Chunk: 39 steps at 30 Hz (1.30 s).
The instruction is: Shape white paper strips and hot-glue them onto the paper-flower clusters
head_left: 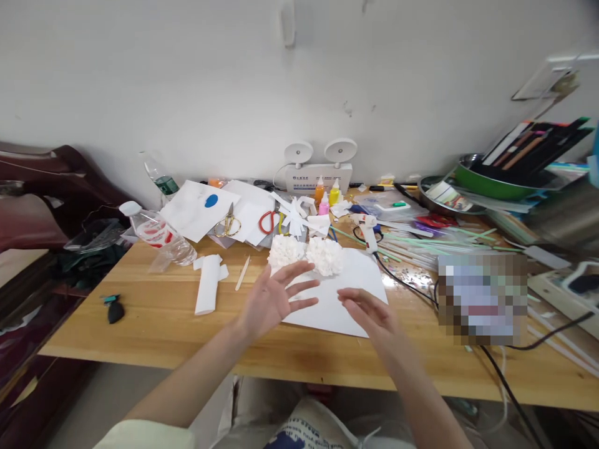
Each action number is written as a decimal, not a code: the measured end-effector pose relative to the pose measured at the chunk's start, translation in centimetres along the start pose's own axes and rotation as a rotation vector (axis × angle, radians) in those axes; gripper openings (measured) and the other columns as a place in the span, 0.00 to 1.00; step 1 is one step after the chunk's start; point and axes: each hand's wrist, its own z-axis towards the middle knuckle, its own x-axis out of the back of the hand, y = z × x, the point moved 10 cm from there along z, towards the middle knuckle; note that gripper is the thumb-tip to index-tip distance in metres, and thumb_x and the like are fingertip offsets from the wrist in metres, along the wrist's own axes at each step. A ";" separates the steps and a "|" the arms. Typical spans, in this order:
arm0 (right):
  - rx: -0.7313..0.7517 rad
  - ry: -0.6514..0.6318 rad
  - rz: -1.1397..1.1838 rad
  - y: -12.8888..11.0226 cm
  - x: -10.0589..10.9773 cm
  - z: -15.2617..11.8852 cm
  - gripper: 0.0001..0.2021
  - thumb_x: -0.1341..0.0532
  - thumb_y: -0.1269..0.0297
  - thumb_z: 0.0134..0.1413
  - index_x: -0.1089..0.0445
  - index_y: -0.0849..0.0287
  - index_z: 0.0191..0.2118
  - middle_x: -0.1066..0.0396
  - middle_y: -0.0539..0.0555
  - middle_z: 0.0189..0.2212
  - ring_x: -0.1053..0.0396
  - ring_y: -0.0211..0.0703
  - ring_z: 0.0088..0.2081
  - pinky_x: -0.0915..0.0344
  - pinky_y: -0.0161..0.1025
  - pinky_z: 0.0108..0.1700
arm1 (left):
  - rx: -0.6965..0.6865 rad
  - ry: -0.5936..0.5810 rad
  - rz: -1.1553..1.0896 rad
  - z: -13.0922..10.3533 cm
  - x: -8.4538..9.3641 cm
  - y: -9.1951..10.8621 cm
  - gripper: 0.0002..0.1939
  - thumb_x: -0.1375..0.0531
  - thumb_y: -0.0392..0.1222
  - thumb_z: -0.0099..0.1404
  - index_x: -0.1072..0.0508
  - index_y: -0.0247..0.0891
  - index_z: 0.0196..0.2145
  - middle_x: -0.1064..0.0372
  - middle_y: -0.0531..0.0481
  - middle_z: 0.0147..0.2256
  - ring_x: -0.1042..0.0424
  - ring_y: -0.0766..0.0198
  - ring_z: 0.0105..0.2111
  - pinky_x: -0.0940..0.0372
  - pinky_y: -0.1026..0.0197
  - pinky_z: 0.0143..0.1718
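Observation:
My left hand [276, 299] hovers over the near side of a white paper sheet [341, 312], its fingers spread and holding nothing. To its right, my right hand [374, 312] is held above the sheet too, fingers loosely bent and slightly blurred, with nothing visible in them. On the far part of the sheet sit two fluffy white clumps of crumpled paper, the left clump [284, 251] and the right clump [326, 255]. A rolled white paper tube [208, 287] with side tabs lies left of my left hand, and a thin wooden stick [242, 273] lies between them.
A clear plastic bottle [163, 237] lies at the left, near gold scissors [228, 224] on papers. Behind the clumps stand small paint bottles [334, 193]. A white glue gun [368, 232] trails a black cable to the right. Straws, a green pan [500, 184] and a black key fob [115, 312] are also around.

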 end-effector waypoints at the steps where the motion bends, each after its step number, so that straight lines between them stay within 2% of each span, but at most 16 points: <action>1: 0.046 -0.037 -0.075 -1.2 -0.9 0.4 0.11 0.41 0.57 0.48 0.30 0.55 0.37 0.30 0.55 0.37 0.34 0.45 0.39 0.39 0.42 0.42 | -0.009 -0.028 0.023 0.1 -0.7 -0.4 0.27 0.58 0.56 0.63 0.34 0.36 0.48 0.50 0.43 0.58 0.48 0.45 0.55 0.48 0.42 0.52; 3: 0.110 -0.041 -0.174 -2.8 -1.8 1.0 0.14 0.41 0.57 0.46 0.31 0.54 0.40 0.31 0.55 0.41 0.35 0.47 0.43 0.40 0.44 0.44 | -0.028 -0.066 0.065 0.2 -1.7 -1.0 0.26 0.58 0.56 0.63 0.35 0.37 0.49 0.51 0.44 0.58 0.50 0.45 0.56 0.48 0.42 0.52; 5: 0.119 -0.046 -0.231 -3.3 -2.5 1.4 0.16 0.39 0.57 0.44 0.30 0.54 0.41 0.31 0.55 0.42 0.36 0.48 0.45 0.41 0.45 0.46 | -0.030 -0.096 0.100 0.1 -2.4 -1.6 0.27 0.57 0.57 0.62 0.35 0.39 0.50 0.50 0.45 0.58 0.49 0.46 0.56 0.48 0.43 0.52; 10: 0.050 -0.117 -0.195 -2.7 -3.4 1.9 0.10 0.41 0.60 0.46 0.27 0.56 0.36 0.27 0.53 0.34 0.33 0.46 0.39 0.40 0.43 0.43 | -0.009 -0.156 0.157 0.0 -3.2 -2.3 0.28 0.56 0.58 0.62 0.35 0.40 0.50 0.50 0.45 0.58 0.49 0.48 0.56 0.47 0.44 0.52; 15: 0.023 -0.087 -0.137 -2.3 -2.0 2.3 0.08 0.40 0.59 0.45 0.27 0.58 0.28 0.26 0.53 0.31 0.32 0.45 0.37 0.40 0.40 0.42 | 0.007 -0.168 0.185 0.0 -3.0 -2.1 0.28 0.56 0.58 0.62 0.36 0.40 0.51 0.52 0.46 0.59 0.49 0.49 0.57 0.50 0.46 0.55; 19: -0.032 -0.041 -0.056 -1.4 -1.1 2.4 0.09 0.37 0.58 0.43 0.27 0.58 0.28 0.26 0.52 0.30 0.32 0.44 0.35 0.39 0.38 0.38 | 0.004 -0.128 0.172 0.2 -2.3 -1.9 0.27 0.56 0.57 0.63 0.33 0.39 0.50 0.50 0.45 0.59 0.48 0.48 0.56 0.53 0.46 0.56; 22: -0.095 -0.015 0.007 -0.6 -1.0 2.3 0.10 0.37 0.57 0.41 0.26 0.57 0.28 0.25 0.51 0.29 0.31 0.43 0.35 0.38 0.39 0.38 | -0.029 -0.080 0.157 0.2 -1.6 -1.6 0.25 0.55 0.54 0.64 0.31 0.37 0.47 0.47 0.43 0.57 0.46 0.48 0.55 0.50 0.45 0.55; 26: -0.110 -0.026 0.077 -0.3 -1.1 2.2 0.10 0.36 0.57 0.40 0.26 0.58 0.27 0.25 0.52 0.27 0.30 0.43 0.34 0.37 0.40 0.40 | -0.080 -0.015 0.160 0.2 -0.8 -1.1 0.20 0.52 0.50 0.63 0.29 0.36 0.43 0.42 0.42 0.54 0.42 0.48 0.53 0.47 0.45 0.54; 30: -0.141 -0.012 0.097 0.1 -0.8 2.2 0.11 0.35 0.56 0.39 0.27 0.59 0.27 0.25 0.52 0.24 0.29 0.42 0.31 0.36 0.40 0.40 | -0.162 0.066 0.235 0.1 0.3 -0.1 0.14 0.47 0.45 0.61 0.28 0.36 0.40 0.37 0.42 0.50 0.38 0.50 0.50 0.45 0.46 0.52; 33: -0.162 -0.005 0.083 0.1 -0.6 2.2 0.12 0.35 0.56 0.38 0.27 0.59 0.26 0.26 0.52 0.23 0.29 0.43 0.30 0.36 0.41 0.39 | -0.317 0.207 0.365 -0.4 1.8 1.9 0.11 0.43 0.41 0.58 0.27 0.37 0.38 0.33 0.44 0.44 0.35 0.54 0.46 0.41 0.49 0.50; 37: -0.179 -0.006 0.074 0.0 -0.8 1.9 0.11 0.35 0.55 0.38 0.28 0.58 0.24 0.26 0.51 0.22 0.29 0.43 0.29 0.37 0.40 0.39 | -0.578 0.432 0.488 -2.6 4.0 5.0 0.07 0.43 0.38 0.57 0.27 0.41 0.35 0.31 0.49 0.37 0.33 0.60 0.41 0.39 0.53 0.47; 39: -0.194 -0.006 0.082 0.1 -0.9 1.8 0.11 0.35 0.55 0.38 0.28 0.58 0.24 0.26 0.51 0.22 0.30 0.42 0.29 0.37 0.40 0.39 | -0.635 0.485 0.573 -3.6 4.3 5.6 0.07 0.43 0.38 0.58 0.28 0.43 0.36 0.31 0.50 0.36 0.33 0.61 0.40 0.39 0.55 0.46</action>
